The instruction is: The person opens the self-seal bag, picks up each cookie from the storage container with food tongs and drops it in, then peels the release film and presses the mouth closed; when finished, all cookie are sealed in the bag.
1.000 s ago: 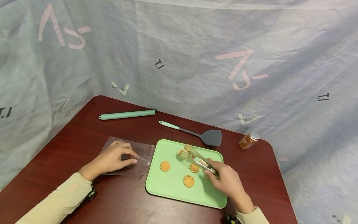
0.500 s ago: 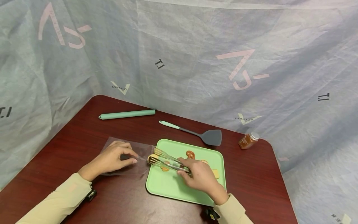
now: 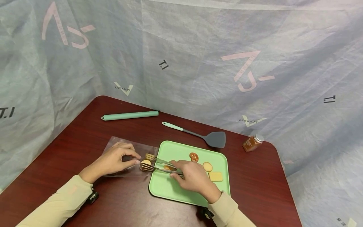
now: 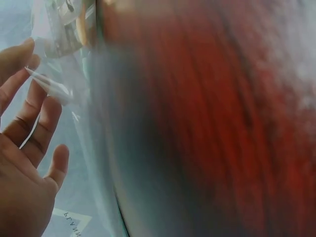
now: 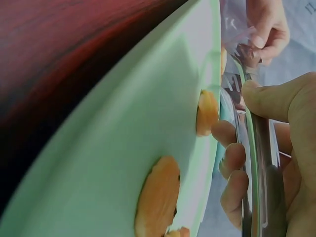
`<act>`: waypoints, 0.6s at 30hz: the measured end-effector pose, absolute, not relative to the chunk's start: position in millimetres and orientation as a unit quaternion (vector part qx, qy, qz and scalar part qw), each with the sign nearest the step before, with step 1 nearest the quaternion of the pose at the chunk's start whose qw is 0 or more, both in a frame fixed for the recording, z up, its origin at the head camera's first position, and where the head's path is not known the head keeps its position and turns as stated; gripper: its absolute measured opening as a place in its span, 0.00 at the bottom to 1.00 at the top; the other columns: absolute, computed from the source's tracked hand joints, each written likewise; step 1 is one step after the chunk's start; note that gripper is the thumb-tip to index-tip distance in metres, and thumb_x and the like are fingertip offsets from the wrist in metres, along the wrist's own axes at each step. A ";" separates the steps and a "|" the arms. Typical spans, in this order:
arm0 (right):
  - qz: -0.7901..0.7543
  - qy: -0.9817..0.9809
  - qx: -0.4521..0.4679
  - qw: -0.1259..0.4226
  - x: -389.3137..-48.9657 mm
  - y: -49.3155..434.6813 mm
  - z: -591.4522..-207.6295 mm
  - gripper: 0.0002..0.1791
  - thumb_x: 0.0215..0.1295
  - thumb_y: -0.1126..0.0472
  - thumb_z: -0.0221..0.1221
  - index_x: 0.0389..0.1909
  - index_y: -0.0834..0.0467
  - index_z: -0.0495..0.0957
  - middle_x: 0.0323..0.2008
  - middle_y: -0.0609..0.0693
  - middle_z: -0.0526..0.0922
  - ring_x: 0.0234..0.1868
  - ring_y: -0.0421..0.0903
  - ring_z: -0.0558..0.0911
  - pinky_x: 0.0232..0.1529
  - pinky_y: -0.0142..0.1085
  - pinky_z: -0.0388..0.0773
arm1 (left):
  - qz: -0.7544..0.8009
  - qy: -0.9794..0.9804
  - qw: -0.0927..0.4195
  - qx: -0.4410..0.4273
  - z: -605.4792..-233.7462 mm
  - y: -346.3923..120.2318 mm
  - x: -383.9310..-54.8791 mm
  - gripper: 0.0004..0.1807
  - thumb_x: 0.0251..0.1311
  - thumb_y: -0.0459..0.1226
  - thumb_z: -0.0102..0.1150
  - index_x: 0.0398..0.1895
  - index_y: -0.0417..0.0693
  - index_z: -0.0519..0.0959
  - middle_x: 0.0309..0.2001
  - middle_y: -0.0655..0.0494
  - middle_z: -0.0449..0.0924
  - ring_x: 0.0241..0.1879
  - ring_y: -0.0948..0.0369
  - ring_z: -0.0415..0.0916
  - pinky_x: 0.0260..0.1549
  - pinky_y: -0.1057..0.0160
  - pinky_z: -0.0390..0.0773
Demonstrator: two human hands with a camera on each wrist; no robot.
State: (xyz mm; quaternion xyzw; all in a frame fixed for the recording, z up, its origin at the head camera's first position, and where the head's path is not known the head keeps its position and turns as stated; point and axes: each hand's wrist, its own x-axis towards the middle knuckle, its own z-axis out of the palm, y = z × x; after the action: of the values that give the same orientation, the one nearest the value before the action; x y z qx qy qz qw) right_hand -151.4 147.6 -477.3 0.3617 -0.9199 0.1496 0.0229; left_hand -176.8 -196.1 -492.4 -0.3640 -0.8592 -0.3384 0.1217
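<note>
My left hand (image 3: 117, 159) pinches the upper layer of a clear plastic bag (image 3: 141, 148), and the film rises from the fingertips in the left wrist view. My right hand (image 3: 193, 178) grips a pair of metal tongs (image 3: 164, 170) from above, thumb on one arm and fingers round the other. A round yellow cookie (image 3: 146, 162) lies between the tong tips at the bag's mouth, just past the tray's left rim. Beneath the tongs, a swirled cookie (image 5: 207, 113) rests on the green tray (image 3: 170, 190). Nearer the right wrist camera lies another cookie (image 5: 158, 197).
On the tray's right side are a pretzel-shaped cookie (image 3: 194, 157), a round cookie (image 3: 207, 166) and a rectangular biscuit (image 3: 216, 176). Behind the tray lie a grey spatula (image 3: 215, 139) and a green stick-like tube (image 3: 130, 115). A spice jar (image 3: 252, 142) lies tilted at the back right.
My right hand has swung left across the tray, carrying the round cookie in the tongs from the tray's back to the bag's mouth. The left hand has stayed in place.
</note>
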 end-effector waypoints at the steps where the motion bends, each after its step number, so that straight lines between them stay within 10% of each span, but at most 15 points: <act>1: 0.149 -0.920 0.362 0.021 -151.8 145.8 -477.2 0.27 0.70 0.43 0.63 0.65 0.50 0.79 0.48 0.43 0.86 0.28 0.34 0.78 0.17 0.30 0.65 | -0.340 -0.858 0.121 -0.366 -491.6 -195.9 -176.4 0.09 0.54 0.39 0.77 0.39 0.59 0.90 0.34 0.75 0.76 0.37 0.67 0.73 0.47 0.53 0.68; 18: 0.099 -0.923 0.371 0.020 -162.0 110.9 -463.7 0.26 0.70 0.43 0.62 0.65 0.49 0.79 0.36 0.40 0.83 0.21 0.34 0.70 0.16 0.31 0.63 | -0.357 -0.851 0.125 -0.364 -488.0 -196.5 -176.4 0.08 0.55 0.39 0.78 0.38 0.61 0.90 0.35 0.75 0.77 0.41 0.66 0.74 0.48 0.53 0.67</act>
State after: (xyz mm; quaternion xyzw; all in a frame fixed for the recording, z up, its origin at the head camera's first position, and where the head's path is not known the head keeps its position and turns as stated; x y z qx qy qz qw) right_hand -162.0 110.9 -463.7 0.3708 -0.9231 0.0994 0.0200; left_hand -176.4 -196.5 -488.0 -0.3642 -0.8509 -0.3571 0.1254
